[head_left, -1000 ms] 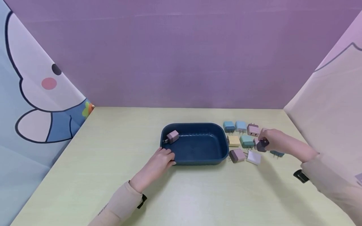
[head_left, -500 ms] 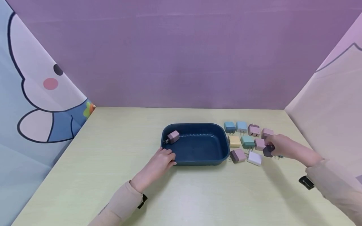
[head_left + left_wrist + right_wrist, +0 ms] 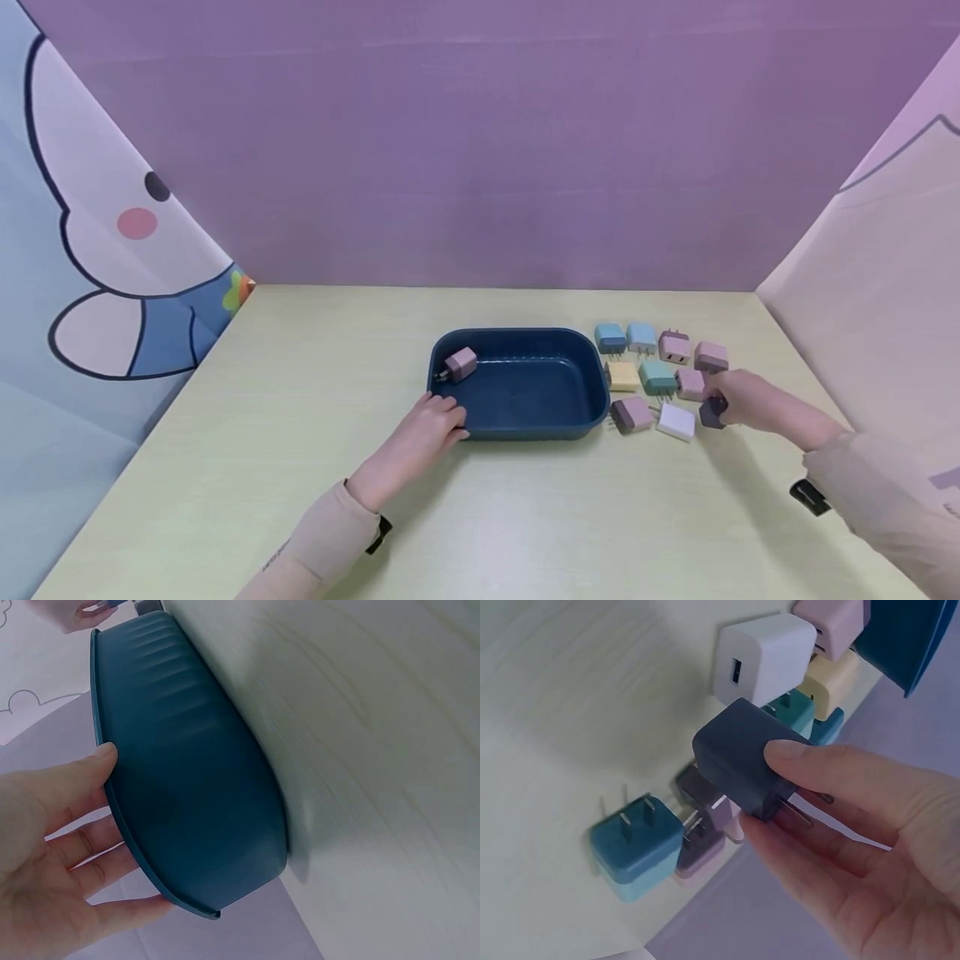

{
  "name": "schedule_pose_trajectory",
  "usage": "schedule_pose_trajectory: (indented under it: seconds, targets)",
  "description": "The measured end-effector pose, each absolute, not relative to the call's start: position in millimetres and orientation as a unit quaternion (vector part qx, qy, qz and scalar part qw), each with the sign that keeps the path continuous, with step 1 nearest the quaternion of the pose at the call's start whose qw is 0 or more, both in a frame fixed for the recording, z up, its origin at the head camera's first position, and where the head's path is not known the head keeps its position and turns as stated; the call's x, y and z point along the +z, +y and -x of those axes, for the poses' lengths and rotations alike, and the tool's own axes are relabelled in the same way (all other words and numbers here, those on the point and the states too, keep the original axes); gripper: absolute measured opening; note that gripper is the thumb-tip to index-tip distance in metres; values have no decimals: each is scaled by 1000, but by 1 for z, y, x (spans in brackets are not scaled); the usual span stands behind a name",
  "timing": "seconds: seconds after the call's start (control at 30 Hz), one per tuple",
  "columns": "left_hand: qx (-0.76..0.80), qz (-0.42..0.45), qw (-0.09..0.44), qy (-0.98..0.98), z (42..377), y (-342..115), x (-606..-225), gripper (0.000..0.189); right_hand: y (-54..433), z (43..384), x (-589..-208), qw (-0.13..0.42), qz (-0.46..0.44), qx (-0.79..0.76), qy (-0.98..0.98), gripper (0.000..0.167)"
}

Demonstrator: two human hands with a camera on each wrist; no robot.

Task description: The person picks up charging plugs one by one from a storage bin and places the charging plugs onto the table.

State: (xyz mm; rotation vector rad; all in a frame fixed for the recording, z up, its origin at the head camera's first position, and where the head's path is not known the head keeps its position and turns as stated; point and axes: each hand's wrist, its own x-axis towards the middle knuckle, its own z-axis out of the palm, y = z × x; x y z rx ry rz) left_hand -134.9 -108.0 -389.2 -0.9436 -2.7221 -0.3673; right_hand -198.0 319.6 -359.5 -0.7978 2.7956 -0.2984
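Note:
My left hand (image 3: 426, 427) grips the front left corner of a dark blue plastic bin (image 3: 517, 433); in the left wrist view the thumb lies on the outside of its wall (image 3: 191, 772) and the fingers are behind the rim. A pink charger plug (image 3: 462, 362) lies inside, at the left end. Over the right side of the plug group, my right hand (image 3: 744, 400) pinches a dark navy charger plug (image 3: 739, 754) between thumb and fingers, its metal prongs pointing back toward the palm. Just below it in the right wrist view sits a white charger plug (image 3: 765, 656).
Several charger plugs stand close together right of the bin, among them a yellow one (image 3: 622, 376), a green one (image 3: 657, 377) and a light blue one (image 3: 642, 337). A two-tone blue plug (image 3: 637, 844) rests prongs up on the table (image 3: 315, 467). Purple cloth (image 3: 495, 167) hangs behind.
My right hand has moved right and slightly toward the table's front, carrying the navy charger plug; pink plugs it covered now show. My left hand stays on the bin.

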Motion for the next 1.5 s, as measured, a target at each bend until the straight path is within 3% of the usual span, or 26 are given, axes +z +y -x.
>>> schedule_pose_trajectory:
  seconds: [1.5]
  targets:
    - [-128, 320, 116, -932, 134, -107, -388, 17, 319, 197, -380, 110, 265, -88, 954, 29]
